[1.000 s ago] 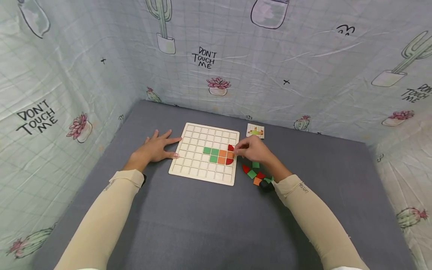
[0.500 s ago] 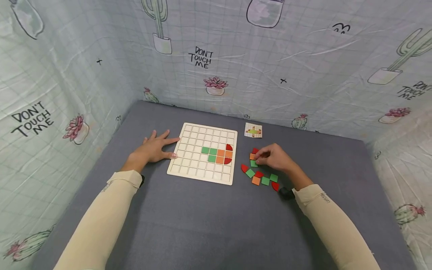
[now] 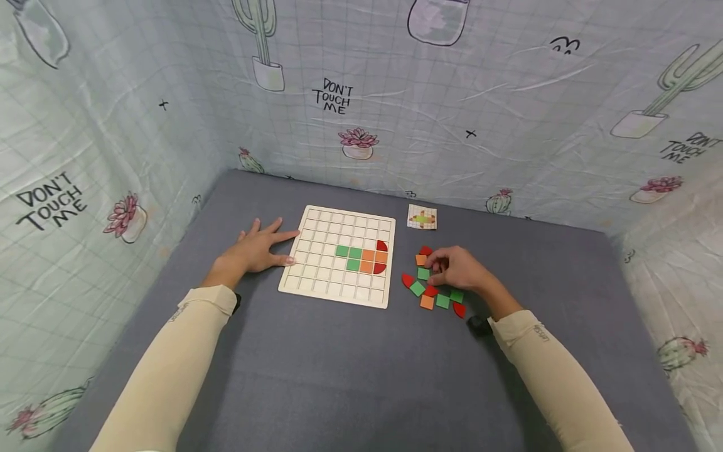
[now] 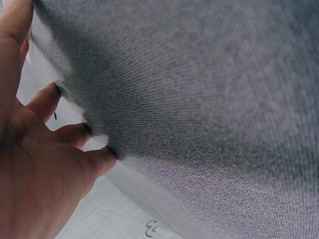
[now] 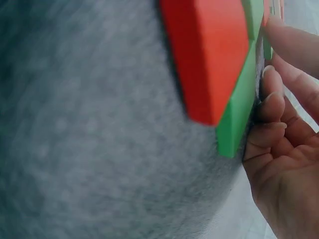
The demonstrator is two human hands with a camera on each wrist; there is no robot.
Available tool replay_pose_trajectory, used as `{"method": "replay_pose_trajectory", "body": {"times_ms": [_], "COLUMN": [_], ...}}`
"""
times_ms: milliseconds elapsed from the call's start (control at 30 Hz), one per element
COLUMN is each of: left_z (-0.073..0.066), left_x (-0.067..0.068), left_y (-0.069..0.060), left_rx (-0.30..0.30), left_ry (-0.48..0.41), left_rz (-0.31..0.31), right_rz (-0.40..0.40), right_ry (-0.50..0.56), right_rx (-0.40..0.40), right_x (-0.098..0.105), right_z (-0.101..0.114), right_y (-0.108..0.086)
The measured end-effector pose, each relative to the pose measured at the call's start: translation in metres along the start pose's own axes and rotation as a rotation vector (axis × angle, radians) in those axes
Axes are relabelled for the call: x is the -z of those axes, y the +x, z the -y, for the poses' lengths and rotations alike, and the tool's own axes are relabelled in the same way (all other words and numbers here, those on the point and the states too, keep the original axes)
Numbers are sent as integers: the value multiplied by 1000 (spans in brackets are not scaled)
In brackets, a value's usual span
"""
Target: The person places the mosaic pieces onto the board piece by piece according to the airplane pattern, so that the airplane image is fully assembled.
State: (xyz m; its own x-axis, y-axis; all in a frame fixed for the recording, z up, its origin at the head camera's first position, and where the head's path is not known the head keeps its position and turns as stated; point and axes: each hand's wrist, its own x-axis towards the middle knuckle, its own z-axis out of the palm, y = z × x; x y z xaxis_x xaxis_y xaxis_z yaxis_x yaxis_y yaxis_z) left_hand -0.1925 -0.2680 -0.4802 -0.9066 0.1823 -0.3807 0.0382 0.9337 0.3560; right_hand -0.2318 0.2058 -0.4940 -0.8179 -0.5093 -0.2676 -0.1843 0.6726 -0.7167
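Note:
The pale wooden grid board (image 3: pixel 322 276) lies on the table, bearing green squares (image 3: pixel 342 250), orange squares (image 3: pixel 367 267) and red quarter-round pieces (image 3: pixel 380 269) toward its right side. My left hand (image 3: pixel 254 251) is spread flat, with index finger and thumb touching the board's left edge. In the left wrist view, its other fingertips rest on the grey cloth (image 4: pixel 199 109). My right hand (image 3: pixel 460 271) hovers over the loose pieces, thumb and index finger parted beside a loose green square (image 3: pixel 423 274). Its remaining fingers are curled in the right wrist view.
Around the right hand lie several loose tiles, among them an orange square (image 3: pixel 427 302), a red quarter-round piece (image 3: pixel 459 310) and a green square (image 3: pixel 443 301). A small pattern card (image 3: pixel 422 217) lies beyond them. Printed cloth walls (image 3: pixel 395 94) stand behind and at both sides.
My right hand has moved from the orange square at the board's right edge to the loose pieces, and its thumb and index finger have spread apart. The left hand stays put.

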Motion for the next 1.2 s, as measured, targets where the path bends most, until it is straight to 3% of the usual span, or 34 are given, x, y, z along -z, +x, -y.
{"method": "replay_pose_trajectory", "body": {"times_ms": [267,600,1200], "left_z": [1,3,-1], "left_x": [0,-1,2], "left_y": [1,1,-1], "left_rx": [-2,-9,-20], "left_ry": [1,2,10], "left_rz": [3,-5,-4], "right_rz": [-13,-15,-14], "right_ry": [-150,-119,-133], "right_rx": [83,118,114], "right_x": [-4,-9,-12], "right_z": [5,8,13], "right_y": [-1,1,2]}}
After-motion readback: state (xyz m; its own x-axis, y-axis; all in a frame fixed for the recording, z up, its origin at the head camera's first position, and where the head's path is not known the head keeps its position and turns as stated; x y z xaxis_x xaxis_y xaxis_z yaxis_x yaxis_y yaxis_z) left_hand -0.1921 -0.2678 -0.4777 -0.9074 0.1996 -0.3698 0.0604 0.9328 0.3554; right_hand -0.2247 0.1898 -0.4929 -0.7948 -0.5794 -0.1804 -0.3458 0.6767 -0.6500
